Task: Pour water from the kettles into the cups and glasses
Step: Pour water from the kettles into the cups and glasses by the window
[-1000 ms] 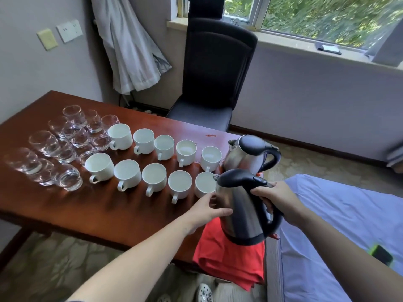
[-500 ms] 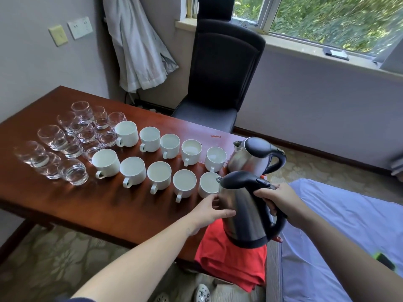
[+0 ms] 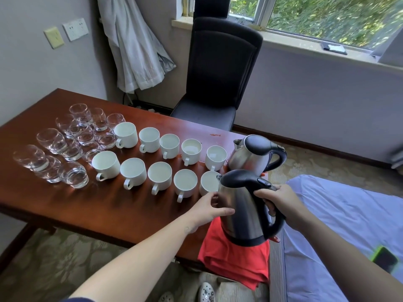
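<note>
Right hand point(image 3: 282, 200) is clamped on the black handle of the near kettle point(image 3: 241, 216), fingers wrapped round the top of the grip. Left hand point(image 3: 207, 210) rests on the kettle's steel side, thumb flat across it, fingers loosely apart and reaching round the front. I can't tell whether those fingers also touch the nearest cup.

The near kettle stands upright with its lid down, over the red cloth point(image 3: 235, 262) on the near right corner of the table point(image 3: 109, 210). I can't tell whether its base sits on the cloth or hangs just off it. The spout points left, just beside the last cup of the front row.

The second kettle point(image 3: 248, 159) stands just behind it on the table's right edge, untouched.

The cups point(image 3: 160, 177) are white, in two rows of five, handles toward me, filling the middle of the table. The glasses point(image 3: 74, 174) are bunched at the left end, right next to the cups. I can't read the water levels from here.

A black chair point(image 3: 220, 68) sits behind the table under the window. A bed point(image 3: 340, 216) is on the right, with a phone point(image 3: 385, 261) in a green case lying on it.
</note>
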